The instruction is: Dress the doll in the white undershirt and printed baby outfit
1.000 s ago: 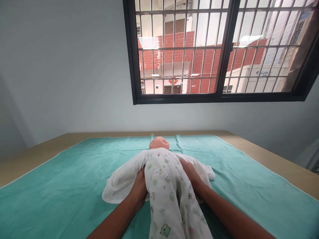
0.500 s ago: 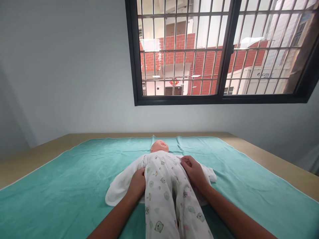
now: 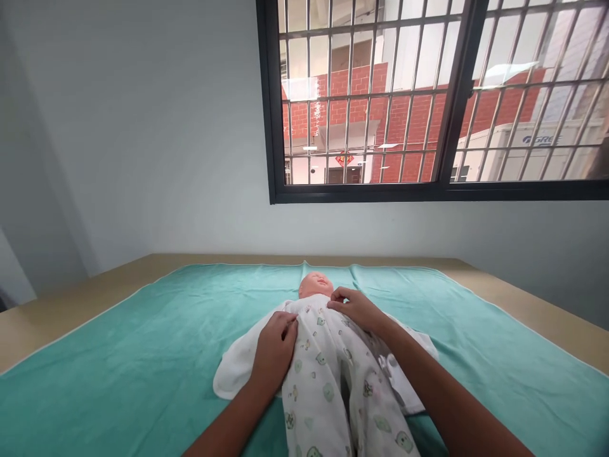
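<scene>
A baby doll (image 3: 316,285) lies on its back on a teal blanket (image 3: 143,343), head toward the wall. It wears a white suit printed with small animals (image 3: 333,374) and rests on a white towel (image 3: 238,368). My left hand (image 3: 275,343) lies on the doll's left side, fingers curled over the printed cloth at the shoulder. My right hand (image 3: 354,306) sits on the upper chest just below the chin, fingertips pinched on the cloth at the neckline.
The blanket covers a tan table (image 3: 71,304) that meets a pale wall. A barred, dark-framed window (image 3: 428,101) is above, with a brick building outside.
Both hands slid up from the doll's waist toward its shoulders and neck. The view shifted left, so doll and window now sit further right.
</scene>
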Demonstrator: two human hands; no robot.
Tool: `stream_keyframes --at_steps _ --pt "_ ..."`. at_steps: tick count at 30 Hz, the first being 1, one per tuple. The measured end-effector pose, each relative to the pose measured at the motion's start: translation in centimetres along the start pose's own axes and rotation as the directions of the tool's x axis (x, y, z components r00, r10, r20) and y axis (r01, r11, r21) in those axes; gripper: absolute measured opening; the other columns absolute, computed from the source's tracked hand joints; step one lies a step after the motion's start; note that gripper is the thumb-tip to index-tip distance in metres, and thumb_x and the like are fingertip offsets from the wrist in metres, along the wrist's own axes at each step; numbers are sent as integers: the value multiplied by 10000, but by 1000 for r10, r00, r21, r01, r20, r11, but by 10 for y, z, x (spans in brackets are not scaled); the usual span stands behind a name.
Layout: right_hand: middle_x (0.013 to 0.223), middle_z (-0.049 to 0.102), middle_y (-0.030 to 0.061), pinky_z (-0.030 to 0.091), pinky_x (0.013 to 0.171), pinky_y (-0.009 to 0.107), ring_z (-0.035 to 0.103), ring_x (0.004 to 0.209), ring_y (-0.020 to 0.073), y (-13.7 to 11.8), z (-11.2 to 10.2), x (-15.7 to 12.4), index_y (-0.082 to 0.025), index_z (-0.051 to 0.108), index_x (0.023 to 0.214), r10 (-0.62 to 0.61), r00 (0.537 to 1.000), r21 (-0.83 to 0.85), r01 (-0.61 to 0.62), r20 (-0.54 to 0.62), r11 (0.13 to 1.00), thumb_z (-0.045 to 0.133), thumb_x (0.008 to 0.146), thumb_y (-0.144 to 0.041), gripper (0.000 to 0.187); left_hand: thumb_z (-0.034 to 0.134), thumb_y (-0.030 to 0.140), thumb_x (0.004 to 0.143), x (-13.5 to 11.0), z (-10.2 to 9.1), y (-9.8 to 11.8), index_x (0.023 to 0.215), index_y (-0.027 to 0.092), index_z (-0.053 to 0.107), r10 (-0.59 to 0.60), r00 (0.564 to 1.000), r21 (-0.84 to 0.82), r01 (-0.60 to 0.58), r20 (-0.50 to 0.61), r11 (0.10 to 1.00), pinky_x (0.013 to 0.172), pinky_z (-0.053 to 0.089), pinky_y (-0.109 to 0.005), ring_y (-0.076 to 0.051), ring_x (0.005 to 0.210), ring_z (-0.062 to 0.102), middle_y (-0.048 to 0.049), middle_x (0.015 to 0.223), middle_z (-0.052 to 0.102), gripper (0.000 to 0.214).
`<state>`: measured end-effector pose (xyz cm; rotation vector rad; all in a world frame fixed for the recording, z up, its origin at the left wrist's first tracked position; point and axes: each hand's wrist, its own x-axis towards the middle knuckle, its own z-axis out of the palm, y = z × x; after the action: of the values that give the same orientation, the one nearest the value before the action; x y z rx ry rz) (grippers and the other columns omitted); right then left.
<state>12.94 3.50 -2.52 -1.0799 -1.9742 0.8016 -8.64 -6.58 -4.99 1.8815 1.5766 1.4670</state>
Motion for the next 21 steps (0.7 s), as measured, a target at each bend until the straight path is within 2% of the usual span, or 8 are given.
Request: stream_keyframes --at_steps 5,8,11,13,15,18,19,21 --pt "750 613 -12 391 700 304 536 721 168 16 11 6 -217 588 722 56 966 -68 -75 -251 995 578 766 -441 228 453 242 870 -1 2 -6 950 236 624 6 998 58 -2 -69 998 777 426 -306 -191 864 572 -29 997 615 189" --pt "733 604 1 390 693 307 530 715 175 20 18 6 -211 567 682 59 936 -73 -90 -348 993 572 765 -438 242 442 210 858 -2 1 -10 946 240 598 10 997 113 -2 -73 994 764 415 -294 -194 900 571 -21 978 611 181" --pt "770 597 10 401 705 307 531 744 180 20 23 -6 -210 542 718 50 902 -80 -93 -428 992 543 796 -427 230 416 196 864 -2 0 -12 919 235 576 3 1000 196 2 -24 981 744 398 -280 -179 871 567 -10 934 620 174" --pt "779 590 11 409 691 306 526 738 179 20 21 -25 -212 529 755 30 892 -118 -93 -450 989 512 829 -419 220 416 201 864 -2 -2 -12 858 227 562 -19 1000 271 18 1 962 704 375 -266 -168 825 559 -2 877 626 149" --pt "765 587 11 409 664 311 519 710 179 20 15 -50 -214 522 759 -11 920 -212 -79 -391 974 465 871 -413 235 430 212 857 -1 -3 -12 828 223 553 -45 999 345 37 16 938 661 343 -253 -159 790 553 1 845 635 127" --pt "795 611 32 429 690 340 540 736 194 18 1 -90 -211 554 731 -67 987 -367 10 -144 930 396 917 -345 278 445 253 852 1 -10 -10 803 220 565 -87 992 470 32 94 882 600 287 -253 -155 715 557 -4 792 655 133" --pt "826 626 42 444 717 351 556 772 204 15 -4 -101 -212 585 734 -89 995 -388 66 -40 919 410 909 -311 267 439 273 856 0 -13 -10 771 215 573 -102 984 511 13 146 860 586 272 -258 -157 685 557 -12 764 659 170" --pt "910 657 55 471 791 370 582 871 224 7 -12 -116 -223 655 776 -145 978 -373 191 147 908 467 877 -256 216 445 305 849 -2 -20 -9 697 203 595 -140 944 540 -46 300 840 580 277 -266 -167 648 562 -31 721 666 237"
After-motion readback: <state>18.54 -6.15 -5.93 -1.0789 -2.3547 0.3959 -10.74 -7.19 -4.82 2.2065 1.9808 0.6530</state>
